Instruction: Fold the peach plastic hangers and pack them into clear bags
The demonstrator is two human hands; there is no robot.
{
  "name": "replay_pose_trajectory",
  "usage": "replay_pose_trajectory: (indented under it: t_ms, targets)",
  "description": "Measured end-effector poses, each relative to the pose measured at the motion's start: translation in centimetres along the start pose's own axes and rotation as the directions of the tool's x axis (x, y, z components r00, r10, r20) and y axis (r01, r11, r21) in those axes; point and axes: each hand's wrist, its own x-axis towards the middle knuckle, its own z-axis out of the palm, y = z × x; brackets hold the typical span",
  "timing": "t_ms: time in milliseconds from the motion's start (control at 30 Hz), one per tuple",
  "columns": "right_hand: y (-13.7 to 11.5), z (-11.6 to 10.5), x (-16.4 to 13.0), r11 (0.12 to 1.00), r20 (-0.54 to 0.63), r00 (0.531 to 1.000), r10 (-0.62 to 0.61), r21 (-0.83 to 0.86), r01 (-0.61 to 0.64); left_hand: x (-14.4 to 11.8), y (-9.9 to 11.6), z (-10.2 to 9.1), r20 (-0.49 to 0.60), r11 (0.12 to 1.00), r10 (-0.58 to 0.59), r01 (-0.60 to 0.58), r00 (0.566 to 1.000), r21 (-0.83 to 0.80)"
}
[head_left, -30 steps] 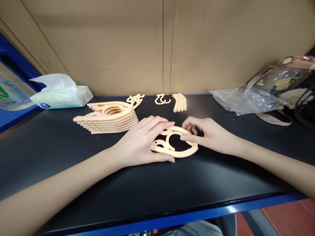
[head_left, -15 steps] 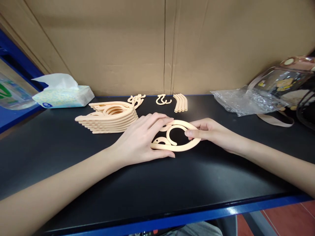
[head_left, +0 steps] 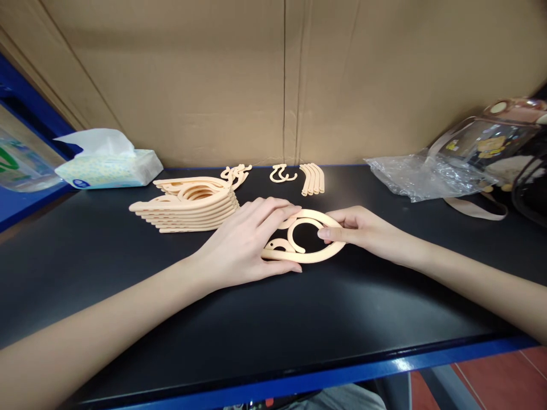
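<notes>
A cream plastic clothes hanger (head_left: 314, 257) lies low over the black table, its rounded end to the right with a ring shape inside. My left hand (head_left: 241, 242) grips its left part, thumb along the near edge and fingers over the far edge, hiding that end. From the right, my right hand (head_left: 363, 232) pinches the rounded end, thumb on top through to the ring and the other fingers beneath. Left of my left hand stands a stack of matching cream hangers (head_left: 192, 208), partly covered by that hand.
Behind lie small cream hooks (head_left: 284, 176), several curved cream strips (head_left: 314, 179) and a heap of cream hook pieces (head_left: 236, 174). A tissue pack (head_left: 109, 168) sits back left. Crumpled clear plastic (head_left: 423, 173) and a transparent bag (head_left: 491, 139) are at right, before a cardboard wall (head_left: 192, 85).
Both hands keep their hold on the hanger. Everything in view sits very slightly further left, the hands and hanger included; nothing was taken up or let go.
</notes>
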Motion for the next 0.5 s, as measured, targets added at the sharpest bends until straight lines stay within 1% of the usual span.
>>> replay_pose_trajectory:
  t_ms: [133,200,300,367,400,433,467,500]
  targets:
    - [0.4,-0.1,0.1,0.999,0.02,0.999,-0.033,0.017,0.032,-0.1,0.0,0.1,0.018,0.999,0.028,-0.029,0.999,0.045]
    - [0.5,-0.1,0.1,0.998,0.007,0.998,-0.062,0.007,0.062,-0.2,0.3,0.0,0.037,0.999,0.024,-0.025,0.999,0.044]
    - [0.5,-0.2,0.0,0.996,-0.073,0.994,-0.081,0.031,0.083,-0.1,0.8,-0.6,0.04,0.999,-0.033,0.033,0.999,0.0]
    - [0.6,-0.6,0.0,0.993,-0.141,0.984,-0.112,0.016,0.116,0.2,1.1,-1.6,0.018,0.997,-0.076,0.077,0.997,-0.022]
    - [0.7,-0.9,0.0,0.989,-0.164,0.975,-0.148,-0.048,0.142,0.5,1.1,-2.2,0.011,0.995,-0.093,0.094,0.996,-0.032]
    - [0.8,-1.1,0.1,0.974,-0.178,0.964,-0.197,-0.151,0.171,0.7,1.0,-3.0,0.004,0.993,-0.108,0.108,0.994,-0.039]
    - [1.0,-1.4,0.2,0.94,-0.172,0.952,-0.254,-0.277,0.201,1.0,0.6,-3.9,0.017,0.991,-0.124,0.125,0.992,-0.05]
    - [1.3,-1.7,0.3,0.886,-0.148,0.938,-0.312,-0.402,0.231,1.2,0.1,-4.9,0.04,0.988,-0.139,0.141,0.989,-0.059]
